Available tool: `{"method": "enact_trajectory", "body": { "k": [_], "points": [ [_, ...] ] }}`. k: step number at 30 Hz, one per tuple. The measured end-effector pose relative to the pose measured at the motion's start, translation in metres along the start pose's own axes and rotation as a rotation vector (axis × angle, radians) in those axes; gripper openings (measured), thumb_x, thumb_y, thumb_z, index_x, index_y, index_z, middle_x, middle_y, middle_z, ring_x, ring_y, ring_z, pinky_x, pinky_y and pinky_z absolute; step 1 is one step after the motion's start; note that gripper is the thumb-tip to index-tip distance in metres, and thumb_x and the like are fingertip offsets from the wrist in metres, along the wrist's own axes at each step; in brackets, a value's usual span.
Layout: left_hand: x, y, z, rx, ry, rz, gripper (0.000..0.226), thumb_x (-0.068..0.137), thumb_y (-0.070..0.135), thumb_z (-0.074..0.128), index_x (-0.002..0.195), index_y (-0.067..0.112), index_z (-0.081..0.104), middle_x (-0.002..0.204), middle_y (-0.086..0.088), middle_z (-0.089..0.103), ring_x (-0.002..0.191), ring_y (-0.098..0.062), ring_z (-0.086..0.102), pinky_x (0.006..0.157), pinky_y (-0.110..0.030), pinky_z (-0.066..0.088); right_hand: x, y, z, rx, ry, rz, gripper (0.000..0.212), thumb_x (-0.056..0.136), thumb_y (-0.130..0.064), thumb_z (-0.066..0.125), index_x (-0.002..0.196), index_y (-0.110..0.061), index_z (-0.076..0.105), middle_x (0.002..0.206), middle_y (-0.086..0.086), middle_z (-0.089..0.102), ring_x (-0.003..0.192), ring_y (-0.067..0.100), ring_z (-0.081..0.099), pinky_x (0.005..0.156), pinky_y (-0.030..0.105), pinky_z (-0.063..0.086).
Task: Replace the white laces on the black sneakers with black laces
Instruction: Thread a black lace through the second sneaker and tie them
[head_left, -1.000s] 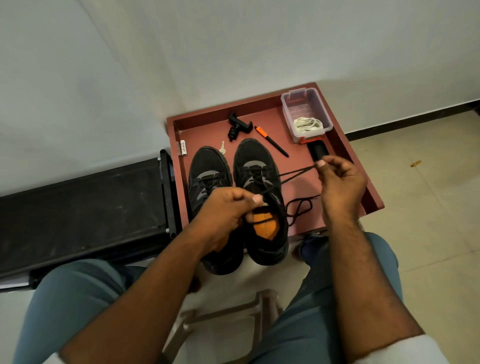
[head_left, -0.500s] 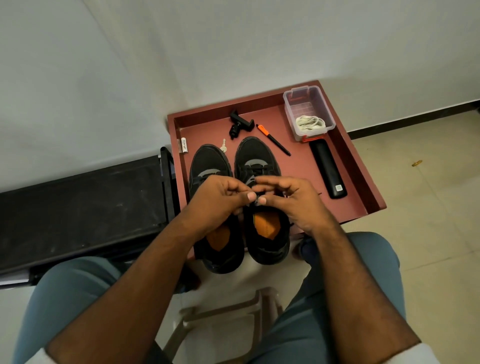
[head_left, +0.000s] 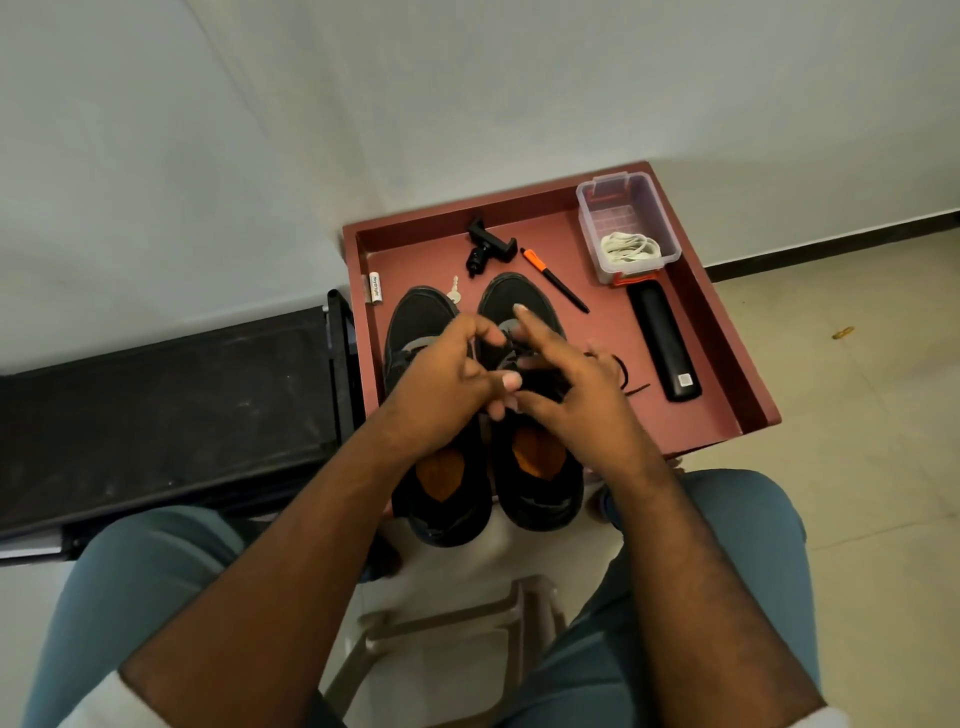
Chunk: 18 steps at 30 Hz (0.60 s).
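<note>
Two black sneakers with orange insoles stand side by side on a red-brown tray (head_left: 602, 421), the left sneaker (head_left: 441, 514) and the right sneaker (head_left: 543, 501). Both hands meet over the right sneaker's lacing and hide it. My left hand (head_left: 447, 379) has its fingers curled and its thumb pinching at the black lace. My right hand (head_left: 569, 387) has the index finger stretched toward the toe, thumb against the left thumb, the other fingers curled over the lace. A loose end of the black lace (head_left: 631, 382) trails right of it. White laces (head_left: 629, 249) lie in a clear box (head_left: 623, 200).
On the tray lie a long black case (head_left: 662, 338), an orange-capped pen (head_left: 556, 280), a black clamp (head_left: 485, 247), a small key (head_left: 454, 296) and a white tube (head_left: 375, 287). A black bench (head_left: 156, 405) stands left. A plastic stool (head_left: 447, 623) is between my knees.
My right hand came back from pulling the lace out to the right and joined the left over the right sneaker. Its index finger has now stretched forward, and a lace end lies on the tray.
</note>
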<state>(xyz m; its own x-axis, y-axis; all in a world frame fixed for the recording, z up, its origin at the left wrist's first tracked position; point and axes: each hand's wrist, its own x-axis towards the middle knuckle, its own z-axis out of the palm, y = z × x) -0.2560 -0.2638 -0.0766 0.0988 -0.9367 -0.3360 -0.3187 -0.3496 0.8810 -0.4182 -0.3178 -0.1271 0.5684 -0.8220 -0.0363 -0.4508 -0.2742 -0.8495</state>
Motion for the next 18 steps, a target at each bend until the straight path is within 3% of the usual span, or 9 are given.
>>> {"method": "enact_trajectory", "body": {
  "k": [2,5,7,9,12,13,14,16,18],
  "points": [
    [-0.001,0.001,0.001,-0.051,0.014,0.001,0.026,0.092,0.011,0.065,0.113,0.009,0.050,0.067,-0.012,0.068,0.055,-0.016,0.063,0.051,-0.018,0.049,-0.002,0.000,0.008,0.150,0.073,-0.018,0.053,0.084,-0.021,0.073,0.132,-0.037,0.056,0.114,-0.017,0.067,0.112,0.003,0.061,0.105,0.034,0.045],
    [0.000,-0.004,-0.005,-0.029,0.038,0.039,0.011,0.092,0.010,0.064,0.100,0.004,0.061,0.075,-0.013,0.071,0.064,-0.025,0.067,0.058,-0.030,0.054,-0.004,0.007,0.000,0.312,0.246,0.051,0.025,0.084,-0.006,0.072,0.106,-0.016,0.073,0.096,-0.013,0.071,0.093,-0.002,0.067,0.085,0.020,0.054],
    [0.000,-0.009,-0.007,-0.032,0.087,0.032,0.006,0.092,0.009,0.063,0.096,0.006,0.067,0.082,-0.012,0.072,0.060,-0.011,0.063,0.053,-0.020,0.050,-0.005,0.012,-0.005,0.328,0.305,0.095,0.024,0.083,-0.006,0.073,0.104,-0.016,0.073,0.095,-0.013,0.072,0.092,0.000,0.068,0.085,0.025,0.056],
    [0.001,-0.012,-0.007,-0.071,0.135,0.004,0.009,0.093,0.009,0.062,0.098,0.007,0.070,0.084,-0.010,0.073,0.059,-0.008,0.059,0.049,-0.019,0.048,-0.005,0.012,-0.006,0.204,0.342,0.078,0.032,0.082,-0.009,0.075,0.112,-0.017,0.070,0.101,-0.018,0.068,0.099,-0.002,0.065,0.097,0.036,0.052],
    [0.003,-0.012,0.000,-0.125,0.130,0.002,0.015,0.093,0.009,0.063,0.107,0.010,0.067,0.079,-0.011,0.073,0.055,-0.014,0.060,0.045,-0.023,0.048,-0.002,0.008,0.001,0.035,0.212,0.009,0.066,0.080,-0.020,0.077,0.135,-0.040,0.048,0.125,-0.027,0.055,0.124,0.002,0.052,0.120,0.043,0.021],
    [0.004,-0.010,0.003,-0.106,0.121,0.016,0.017,0.092,0.010,0.064,0.109,0.012,0.065,0.076,-0.010,0.073,0.051,-0.014,0.060,0.042,-0.022,0.046,-0.002,0.007,0.005,0.083,0.148,0.007,0.070,0.081,-0.020,0.076,0.137,-0.046,0.043,0.126,-0.028,0.056,0.126,0.006,0.052,0.119,0.044,0.022],
    [0.005,-0.009,0.006,-0.075,0.117,0.029,0.019,0.091,0.011,0.065,0.110,0.014,0.063,0.073,-0.009,0.072,0.047,-0.012,0.059,0.039,-0.020,0.044,-0.001,0.006,0.008,0.160,0.116,0.004,0.066,0.082,-0.017,0.074,0.136,-0.045,0.047,0.124,-0.024,0.061,0.123,0.011,0.055,0.115,0.043,0.033],
    [0.006,-0.006,0.009,-0.041,0.119,0.051,0.021,0.090,0.013,0.067,0.110,0.014,0.060,0.068,-0.007,0.071,0.041,-0.007,0.056,0.037,-0.016,0.039,-0.001,0.005,0.012,0.310,0.131,0.023,0.047,0.085,-0.008,0.071,0.128,-0.026,0.062,0.113,-0.012,0.069,0.110,0.010,0.064,0.099,0.034,0.050],
    [0.006,-0.004,0.011,-0.057,0.124,0.061,0.024,0.090,0.013,0.067,0.112,0.012,0.058,0.067,-0.008,0.071,0.039,-0.007,0.054,0.038,-0.014,0.038,-0.001,0.004,0.009,0.377,0.173,0.042,0.027,0.085,-0.005,0.072,0.110,-0.014,0.073,0.102,-0.006,0.073,0.099,0.007,0.068,0.088,0.029,0.054]
  ]
}}
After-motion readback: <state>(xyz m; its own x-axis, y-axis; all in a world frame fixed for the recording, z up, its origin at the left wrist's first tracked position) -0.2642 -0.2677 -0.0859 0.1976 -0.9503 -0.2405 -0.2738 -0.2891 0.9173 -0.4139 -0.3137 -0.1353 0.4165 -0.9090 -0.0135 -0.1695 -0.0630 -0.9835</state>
